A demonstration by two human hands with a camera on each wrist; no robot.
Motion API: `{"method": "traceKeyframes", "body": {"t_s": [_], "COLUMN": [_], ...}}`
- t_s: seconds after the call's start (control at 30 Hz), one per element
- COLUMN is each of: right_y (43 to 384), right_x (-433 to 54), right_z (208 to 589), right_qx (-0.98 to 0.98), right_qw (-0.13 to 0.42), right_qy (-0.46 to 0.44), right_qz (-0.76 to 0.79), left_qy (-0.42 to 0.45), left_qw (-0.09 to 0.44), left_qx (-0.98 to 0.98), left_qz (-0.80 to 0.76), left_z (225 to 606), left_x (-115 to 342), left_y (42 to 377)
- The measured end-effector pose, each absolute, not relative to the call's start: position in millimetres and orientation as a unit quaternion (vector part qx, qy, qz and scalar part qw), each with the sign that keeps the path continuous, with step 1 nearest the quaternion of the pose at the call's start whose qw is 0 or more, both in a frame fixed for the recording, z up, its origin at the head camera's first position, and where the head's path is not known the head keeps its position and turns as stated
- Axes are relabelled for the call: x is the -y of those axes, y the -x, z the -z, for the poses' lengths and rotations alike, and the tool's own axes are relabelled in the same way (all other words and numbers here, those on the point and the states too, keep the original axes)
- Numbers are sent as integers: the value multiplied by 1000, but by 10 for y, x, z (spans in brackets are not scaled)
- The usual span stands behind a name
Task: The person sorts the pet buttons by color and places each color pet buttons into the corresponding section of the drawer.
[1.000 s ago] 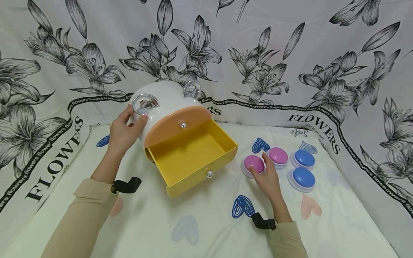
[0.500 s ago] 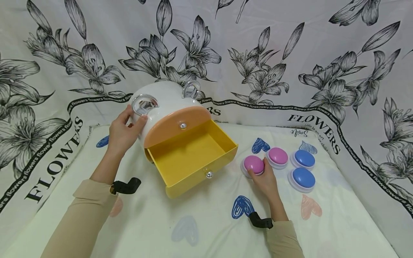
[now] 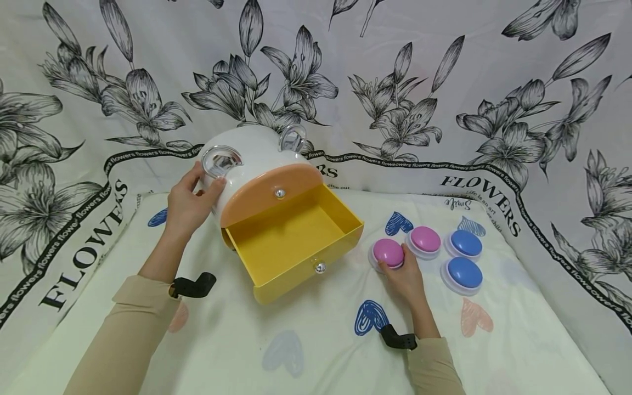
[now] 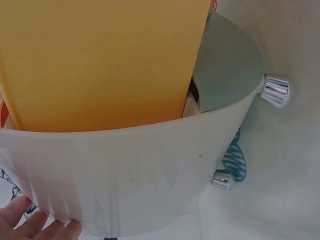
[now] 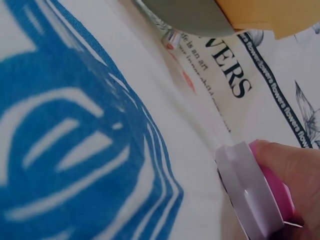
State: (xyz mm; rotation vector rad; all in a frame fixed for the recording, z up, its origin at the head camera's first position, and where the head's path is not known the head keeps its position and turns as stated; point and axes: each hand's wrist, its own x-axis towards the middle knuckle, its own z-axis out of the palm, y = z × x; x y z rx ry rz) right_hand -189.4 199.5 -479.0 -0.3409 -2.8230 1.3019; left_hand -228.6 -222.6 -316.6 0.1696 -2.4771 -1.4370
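Note:
My left hand (image 3: 187,206) grips the left side of a white rounded drawer box (image 3: 261,144), thumb near its clear eye-like ring. In the left wrist view my fingertips (image 4: 40,222) touch the box's white shell. The yellow drawer (image 3: 291,236) is pulled out and bare inside, with a silver knob in front. An orange drawer front (image 3: 257,195) above it is closed. My right hand (image 3: 407,277) pinches a pink round push button (image 3: 388,252) with a whitish base, right of the drawer. In the right wrist view, a finger curls over the button's pink side (image 5: 277,195).
A second pink button (image 3: 425,239) stands just right of the gripped one. Two blue buttons (image 3: 465,272) are further right. Underneath lies a white cloth (image 3: 237,351) printed with hearts; a flower-patterned curtain (image 3: 365,82) hangs behind the box.
My right hand's fingers have closed around the nearer pink button, the fingertips moving down to its side. The left hand, box and drawer stay as they were.

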Motion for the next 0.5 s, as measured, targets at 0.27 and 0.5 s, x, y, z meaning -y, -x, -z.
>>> {"method": "traceKeyframes", "body": {"t_s": [0.27, 0.5], "right_y": [1894, 1883], "right_x": [-1985, -1994], "right_z": [4803, 4814], "right_qx": [902, 905], "right_qw": [19, 36], "right_qy": [110, 118], "right_qz": [-418, -408], "left_qy": [-58, -57], "left_qw": [138, 137], "left_qx": [855, 855], "left_qz": [496, 497], "left_z": [3180, 3181], "left_x": [2234, 2232], "left_y": [2288, 2298]}}
